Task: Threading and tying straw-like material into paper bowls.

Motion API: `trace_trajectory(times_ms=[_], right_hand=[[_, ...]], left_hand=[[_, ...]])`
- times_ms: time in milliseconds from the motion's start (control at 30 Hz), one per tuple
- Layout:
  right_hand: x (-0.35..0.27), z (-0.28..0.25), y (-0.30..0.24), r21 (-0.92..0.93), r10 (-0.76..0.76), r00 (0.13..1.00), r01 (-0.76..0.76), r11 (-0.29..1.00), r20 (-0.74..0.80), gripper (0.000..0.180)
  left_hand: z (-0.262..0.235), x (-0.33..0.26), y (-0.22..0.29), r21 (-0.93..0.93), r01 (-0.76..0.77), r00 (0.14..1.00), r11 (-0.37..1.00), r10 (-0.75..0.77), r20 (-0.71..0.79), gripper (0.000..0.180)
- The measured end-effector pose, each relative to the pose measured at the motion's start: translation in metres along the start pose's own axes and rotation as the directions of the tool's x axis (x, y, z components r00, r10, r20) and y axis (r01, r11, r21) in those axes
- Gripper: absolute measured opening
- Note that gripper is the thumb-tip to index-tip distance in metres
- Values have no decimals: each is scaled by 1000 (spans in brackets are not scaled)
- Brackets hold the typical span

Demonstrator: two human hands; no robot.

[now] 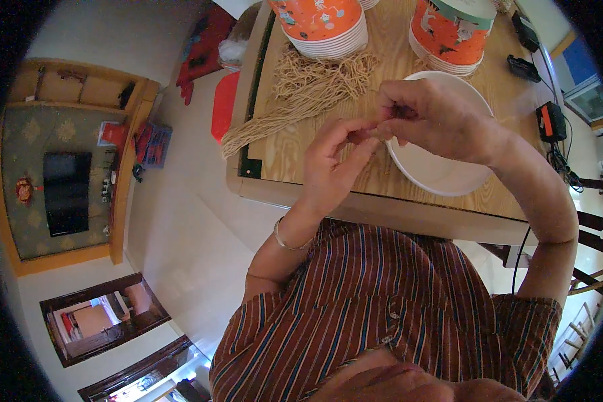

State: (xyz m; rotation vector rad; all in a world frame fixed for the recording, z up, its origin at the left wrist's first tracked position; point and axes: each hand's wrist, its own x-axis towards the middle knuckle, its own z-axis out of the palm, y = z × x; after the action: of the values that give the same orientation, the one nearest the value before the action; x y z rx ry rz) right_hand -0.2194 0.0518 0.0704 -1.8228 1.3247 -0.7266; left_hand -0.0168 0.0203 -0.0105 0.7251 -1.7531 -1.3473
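Observation:
My left hand (pixel 338 157) and my right hand (pixel 435 117) meet above the table's near edge, thumbs and fingertips pinched together. Whatever sits between the fingertips is too small and hidden to name. Under my right hand stands a round white tub (pixel 439 171), its mouth facing up and partly covered by the hand and wrist. A bundle of beige cords (pixel 281 120) lies on the wood-topped table (pixel 281 167), to the left of my left hand. The cords run straight toward the table's left edge and tangle at the far end.
Two stacks of orange patterned paper tubs, the left stack (pixel 325 30) and the right stack (pixel 449 37), stand at the far side. Black chargers (pixel 522 68) and an orange-and-black box (pixel 551 122) with cables lie along the right edge. A red stool (pixel 225 100) stands beyond the table's left edge.

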Motion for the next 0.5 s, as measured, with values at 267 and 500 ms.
trace_trajectory(times_ms=[267, 500], right_hand=[[1, -3, -7, 41, 5, 1000, -6, 999, 27, 14], [-4, -8, -3, 23, 1, 1000, 0, 1000, -8, 12]], left_hand=[[4, 8, -3, -202, 22, 993, 979, 2, 119, 16], [7, 7, -8, -249, 73, 995, 966, -53, 85, 11]])
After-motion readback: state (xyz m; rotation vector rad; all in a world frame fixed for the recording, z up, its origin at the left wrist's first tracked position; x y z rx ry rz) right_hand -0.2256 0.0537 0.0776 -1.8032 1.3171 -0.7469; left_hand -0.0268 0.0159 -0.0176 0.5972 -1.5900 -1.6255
